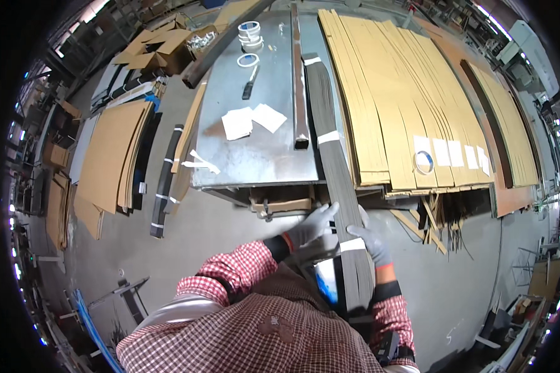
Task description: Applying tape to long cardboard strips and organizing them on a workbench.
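Observation:
A long bundle of thin dark grey strips (337, 180) runs from the metal table towards my body, its near part reaching past the table's front edge. White bands (328, 137) wrap it at several places. My right hand (372, 241), in a grey glove, grips the bundle's right edge beside the nearest band, thumb on top. My left hand (310, 227), also gloved, is at the bundle's left side with its fingers stretched out and apart; the fingertips come close to the strips, and whether they touch cannot be made out.
On the metal table (255, 165) are tape rolls (250, 37), a black-handled tool (249, 87), white paper sheets (238, 124) and a metal bar (299, 93). Brown cardboard strips (379, 93) with another tape roll (424, 162) lie right. Cardboard sheets (112, 161) lean at left.

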`<action>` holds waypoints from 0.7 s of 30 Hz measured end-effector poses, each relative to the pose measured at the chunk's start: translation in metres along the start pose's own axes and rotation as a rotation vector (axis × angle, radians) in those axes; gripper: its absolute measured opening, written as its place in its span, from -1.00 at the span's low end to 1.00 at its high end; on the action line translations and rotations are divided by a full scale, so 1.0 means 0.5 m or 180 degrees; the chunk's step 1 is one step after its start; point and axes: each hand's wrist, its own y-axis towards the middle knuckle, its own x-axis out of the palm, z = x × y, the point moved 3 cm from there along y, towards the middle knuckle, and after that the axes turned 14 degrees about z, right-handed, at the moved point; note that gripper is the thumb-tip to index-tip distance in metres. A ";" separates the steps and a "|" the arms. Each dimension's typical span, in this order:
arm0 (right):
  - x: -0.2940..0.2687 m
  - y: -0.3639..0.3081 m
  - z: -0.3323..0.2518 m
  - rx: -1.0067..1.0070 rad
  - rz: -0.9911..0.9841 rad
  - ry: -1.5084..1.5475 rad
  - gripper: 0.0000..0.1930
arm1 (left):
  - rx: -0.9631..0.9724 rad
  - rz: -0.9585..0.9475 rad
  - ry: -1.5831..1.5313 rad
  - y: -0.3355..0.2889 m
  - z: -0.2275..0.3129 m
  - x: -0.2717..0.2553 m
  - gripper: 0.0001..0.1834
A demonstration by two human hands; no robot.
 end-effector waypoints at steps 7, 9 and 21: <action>0.053 -0.227 -0.015 -0.1401 0.1699 -0.4057 0.00 | -0.0464 -0.0975 0.1456 -0.092 -0.044 -0.077 -0.27; 0.039 -0.293 0.052 -0.1294 0.1716 -0.4225 -0.01 | 0.2024 -0.1419 0.2904 -0.041 -0.076 -0.146 -0.48; -0.095 -0.516 0.201 -0.0920 0.1968 -0.4705 0.04 | 0.4357 0.1594 0.2877 0.025 0.327 -0.133 -0.68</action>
